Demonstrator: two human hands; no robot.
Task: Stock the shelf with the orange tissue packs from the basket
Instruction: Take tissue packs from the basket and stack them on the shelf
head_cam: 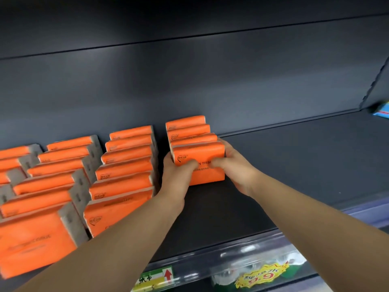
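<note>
Both hands clasp front orange tissue pack (pixel 199 163): left hand (pixel 177 175) at left edge, right hand (pixel 232 167) at right edge, thumbs across glossy rectangular face. Pack upright on matte dark shelf (pixel 294 161), fronting short row; fuller rows (pixel 124 165) left of left hand.

person, head cam | left hand (pixel 179 171): bare, at left of front orange tissue pack (pixel 200 151) | right hand (pixel 233 167): bare, at right of pack | left forearm (pixel 126 239): bare from wrist to frame edge, below-left of pack | right forearm (pixel 315 224): bare likewise, below-right of pack
</note>
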